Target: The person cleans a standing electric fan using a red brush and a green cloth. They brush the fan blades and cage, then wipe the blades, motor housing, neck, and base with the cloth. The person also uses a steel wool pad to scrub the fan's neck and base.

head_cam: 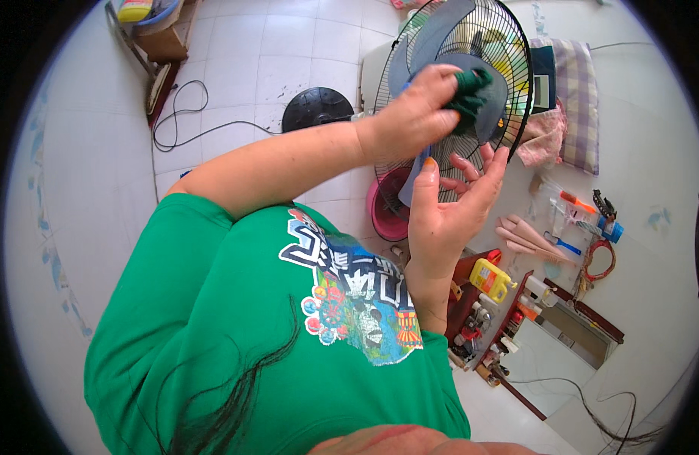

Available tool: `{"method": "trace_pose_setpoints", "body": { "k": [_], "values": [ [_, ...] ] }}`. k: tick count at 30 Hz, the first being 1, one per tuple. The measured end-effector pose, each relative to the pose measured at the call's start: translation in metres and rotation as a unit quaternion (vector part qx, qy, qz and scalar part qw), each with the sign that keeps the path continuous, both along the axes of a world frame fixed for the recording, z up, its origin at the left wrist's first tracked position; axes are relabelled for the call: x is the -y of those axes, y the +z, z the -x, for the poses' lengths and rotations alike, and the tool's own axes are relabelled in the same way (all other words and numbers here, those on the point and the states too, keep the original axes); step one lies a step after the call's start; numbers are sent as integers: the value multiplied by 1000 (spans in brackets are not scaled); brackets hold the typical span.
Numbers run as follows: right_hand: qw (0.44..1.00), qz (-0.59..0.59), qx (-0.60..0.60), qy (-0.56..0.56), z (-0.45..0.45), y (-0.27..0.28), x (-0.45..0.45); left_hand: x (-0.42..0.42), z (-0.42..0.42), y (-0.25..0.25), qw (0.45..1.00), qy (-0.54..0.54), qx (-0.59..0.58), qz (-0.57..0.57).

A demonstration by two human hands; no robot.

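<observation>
My left hand (420, 108) holds a bunched dark green cloth (469, 99) over a grey-blue fan blade (491, 116). Around the blades stands the round black wire guard (528, 85) of an electric fan. Below the cloth, my right hand (460, 199) has its fingers spread and looks wet; its thumb tip is close to a blade edge. Whether that hand touches the fan cannot be told. A round black base (317, 108) lies on the tiles left of the fan, with a cable beside it. Behind the guard's lower part is a pink basin (378, 213).
A checked cushion (577, 108) and a pink cloth (545, 139) lie right of the fan. Nearby are pink gloves (526, 236), brushes and a blue roll (612, 228). A yellow bottle (491, 278) and a mirror (540, 364) are at lower right. A loose cable (179, 122) crosses the floor.
</observation>
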State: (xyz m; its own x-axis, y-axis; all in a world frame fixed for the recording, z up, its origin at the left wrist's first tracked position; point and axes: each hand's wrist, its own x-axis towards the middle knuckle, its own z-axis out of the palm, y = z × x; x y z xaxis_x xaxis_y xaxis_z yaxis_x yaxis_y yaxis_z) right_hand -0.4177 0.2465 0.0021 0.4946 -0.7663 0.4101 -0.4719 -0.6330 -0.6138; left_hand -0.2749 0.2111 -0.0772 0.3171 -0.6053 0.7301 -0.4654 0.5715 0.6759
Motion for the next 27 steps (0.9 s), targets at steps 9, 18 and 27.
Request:
{"method": "trace_pose_setpoints", "body": {
  "k": [9, 18, 27],
  "values": [
    [976, 138, -154, -74, -31, 28, 35, 48, 1, -19, 997, 63, 18, -33],
    [981, 45, -140, -127, -49, 48, 34, 94, -11, -34, 991, 51, -46, -119],
    [864, 431, -260, -24, -66, 96, 98, 80, -17, -37, 991, -11, -46, -126]
  ]
}}
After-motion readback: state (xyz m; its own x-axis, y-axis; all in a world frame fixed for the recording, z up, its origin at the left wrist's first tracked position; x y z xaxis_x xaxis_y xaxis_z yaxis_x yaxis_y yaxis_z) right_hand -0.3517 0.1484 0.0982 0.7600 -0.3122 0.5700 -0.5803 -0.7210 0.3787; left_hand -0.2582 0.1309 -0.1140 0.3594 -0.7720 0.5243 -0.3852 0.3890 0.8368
